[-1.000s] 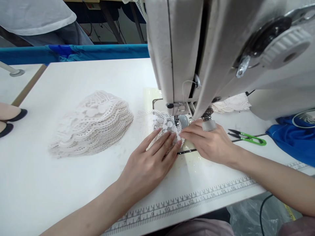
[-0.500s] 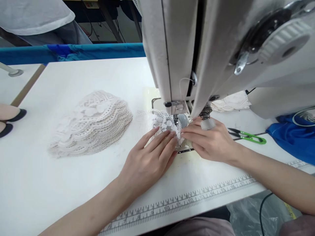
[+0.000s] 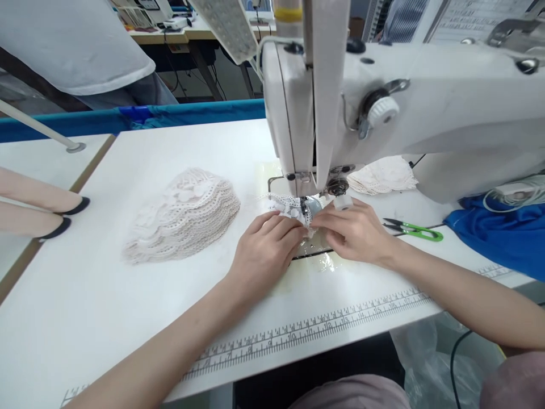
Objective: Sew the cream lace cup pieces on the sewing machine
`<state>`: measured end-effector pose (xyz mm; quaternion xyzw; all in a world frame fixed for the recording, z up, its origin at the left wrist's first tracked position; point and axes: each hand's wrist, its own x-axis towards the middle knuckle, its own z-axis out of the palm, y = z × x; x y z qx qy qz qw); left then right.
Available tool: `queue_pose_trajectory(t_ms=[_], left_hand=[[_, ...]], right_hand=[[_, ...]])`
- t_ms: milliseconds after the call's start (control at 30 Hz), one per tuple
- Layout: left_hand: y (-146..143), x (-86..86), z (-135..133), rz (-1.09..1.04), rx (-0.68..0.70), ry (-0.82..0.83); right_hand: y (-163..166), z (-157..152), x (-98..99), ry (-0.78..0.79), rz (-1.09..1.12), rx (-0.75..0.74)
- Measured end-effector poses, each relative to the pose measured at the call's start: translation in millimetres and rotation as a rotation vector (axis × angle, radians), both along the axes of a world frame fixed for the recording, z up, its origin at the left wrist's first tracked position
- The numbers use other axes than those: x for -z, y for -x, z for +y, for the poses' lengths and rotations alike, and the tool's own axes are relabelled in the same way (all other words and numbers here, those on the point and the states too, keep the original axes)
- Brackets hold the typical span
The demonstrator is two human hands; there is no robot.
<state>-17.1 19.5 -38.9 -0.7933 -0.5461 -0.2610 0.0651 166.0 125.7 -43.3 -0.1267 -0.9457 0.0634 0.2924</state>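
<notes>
A small piece of white lace (image 3: 289, 205) with a scalloped edge lies under the presser foot (image 3: 303, 205) of a white sewing machine (image 3: 383, 130). My left hand (image 3: 266, 247) bears down on its near left part, fingers bent and close together, partly covering it. On the right side of the needle, my right hand (image 3: 357, 230) pinches the lace's edge between thumb and fingers. The two hands' fingertips nearly meet in front of the foot, and the part of the lace beneath them is hidden.
Left of the machine sits a pile of lace pieces (image 3: 187, 218). Green-handled thread snips (image 3: 415, 230) and blue cloth (image 3: 502, 233) lie to the right. More lace (image 3: 383, 175) rests behind the needle area. A ruler strip (image 3: 298, 339) follows the front edge. Another person's white shirt (image 3: 85, 45) shows beyond.
My head view has pulled back and up, so more of the machine shows. The left fingers are more bent and bunched than before. Both hands stay at the lace.
</notes>
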Motion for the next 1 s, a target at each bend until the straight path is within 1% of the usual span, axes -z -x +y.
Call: queue_pose_trajectory(t_ms=[33, 100, 133, 167, 233, 333, 367, 433, 533, 600, 733, 800, 1000], left_hand=[[-0.4, -4.6, -1.8, -0.137, -0.022, 0.111], [-0.8, -15.4, -6.3, -0.479, -0.063, 0.366], [-0.6, -20.7, -8.5, -0.648, -0.08, 0.467], [-0.4, -25.5, -10.3, -0.796, -0.096, 0.533], [0.4, -32.7, -12.3, -1.007, -0.129, 0.578], [1.2, -36.5, -12.0, -1.217, -0.144, 0.612], [1.5, -36.5, -11.6, -1.273, -0.136, 0.626], [2.5, -35.5, -11.0, -1.367, -0.114, 0.648], [5.9, -33.9, -10.7, -1.473, -0.116, 0.674], [8.6, -33.0, -10.5, -1.498, -0.105, 0.701], [10.0, -30.5, -9.5, -1.376, -0.049, 0.78], [8.5, -28.9, -9.1, -1.326, -0.065, 0.789], [5.9, -25.8, -9.0, -1.288, -0.128, 0.759]], right_hand=[[-0.6, -0.8, -1.2, 0.067, 0.002, -0.007], [-1.8, -3.8, -6.2, 0.241, -0.013, -0.052], [-2.4, -5.8, -9.9, 0.341, -0.024, -0.085], [-2.8, -7.9, -13.9, 0.448, -0.038, -0.12], [-2.8, -11.5, -21.6, 0.686, -0.06, -0.185], [-1.1, -13.4, -27.8, 1.029, -0.048, -0.238], [-0.2, -13.2, -28.1, 1.106, -0.029, -0.24], [1.8, -12.1, -26.9, 1.195, 0.023, -0.22], [4.1, -11.1, -24.3, 1.261, 0.095, -0.193], [4.7, -11.9, -23.5, 1.258, 0.13, -0.181], [4.6, -15.3, -22.0, 1.145, 0.144, -0.152], [4.6, -16.4, -20.3, 1.1, 0.148, -0.144], [4.7, -16.1, -16.3, 1.033, 0.197, -0.129]])
